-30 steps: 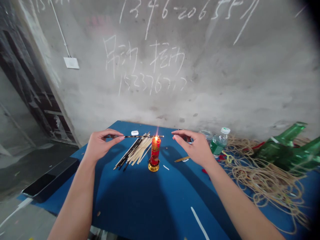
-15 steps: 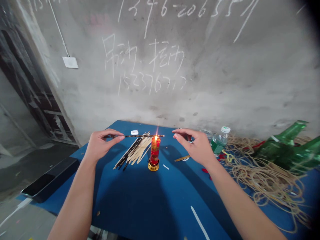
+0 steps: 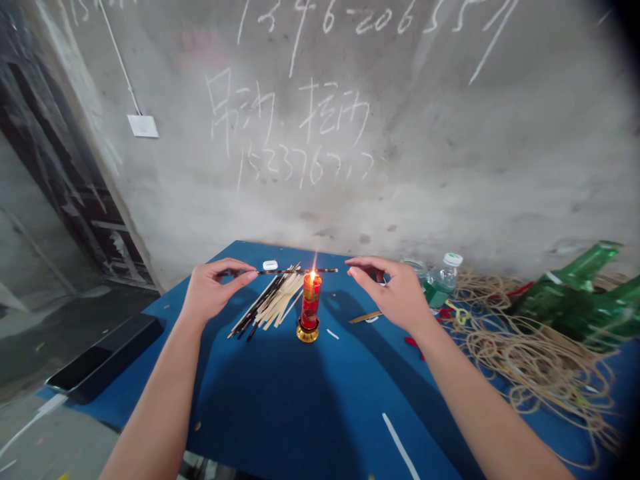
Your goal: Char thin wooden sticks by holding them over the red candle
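Left hand (image 3: 213, 291) shifted right, pinching strip (image 3: 287, 271), 1 lit candle (image 3: 311, 303)

A bare cement wall (image 3: 450, 167), scrawled numbers (image 3: 328, 18) and heaped cord (image 3: 520, 357) suggest a rough workshop.

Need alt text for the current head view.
Left hand holds a thin dark stick level at the flame of a red candle; the right hand hovers just off the stick's tip. Loose sticks lie left of the candle on a blue table, with tangled cord and green bottles at right.
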A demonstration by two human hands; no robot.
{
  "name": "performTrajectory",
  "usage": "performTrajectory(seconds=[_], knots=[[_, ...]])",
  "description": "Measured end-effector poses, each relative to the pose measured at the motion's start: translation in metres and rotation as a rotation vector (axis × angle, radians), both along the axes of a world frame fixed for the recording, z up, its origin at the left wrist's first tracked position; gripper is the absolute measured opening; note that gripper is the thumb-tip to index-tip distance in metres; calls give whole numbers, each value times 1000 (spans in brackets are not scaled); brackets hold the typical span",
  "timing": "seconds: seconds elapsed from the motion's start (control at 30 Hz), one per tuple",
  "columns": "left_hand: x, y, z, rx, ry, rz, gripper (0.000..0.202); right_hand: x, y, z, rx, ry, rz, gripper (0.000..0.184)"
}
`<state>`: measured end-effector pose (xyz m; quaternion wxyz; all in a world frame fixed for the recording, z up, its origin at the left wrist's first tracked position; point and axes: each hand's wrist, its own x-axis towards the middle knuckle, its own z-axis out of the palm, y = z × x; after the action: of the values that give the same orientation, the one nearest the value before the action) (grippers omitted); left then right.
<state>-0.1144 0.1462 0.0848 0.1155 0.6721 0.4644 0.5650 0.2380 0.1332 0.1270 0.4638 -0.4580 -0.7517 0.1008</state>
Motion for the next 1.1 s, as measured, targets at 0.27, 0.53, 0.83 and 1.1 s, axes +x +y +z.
performTrajectory(seconds=[0.27, 0.53, 0.83, 1.1], knots=[[26, -15, 5, 58, -41, -78, 15, 2, -12, 14, 115, 4, 0, 21], [36, -43, 11, 102, 33, -137, 4, 4, -30, 27, 154, -60, 38, 19], [-23, -53, -25, 57, -297, 555, 34, 29, -15, 29, 256, 384, -150, 16], [-19, -5, -62, -362, 64, 529, 37, 28, 1, 15, 166, 305, -189, 15]])
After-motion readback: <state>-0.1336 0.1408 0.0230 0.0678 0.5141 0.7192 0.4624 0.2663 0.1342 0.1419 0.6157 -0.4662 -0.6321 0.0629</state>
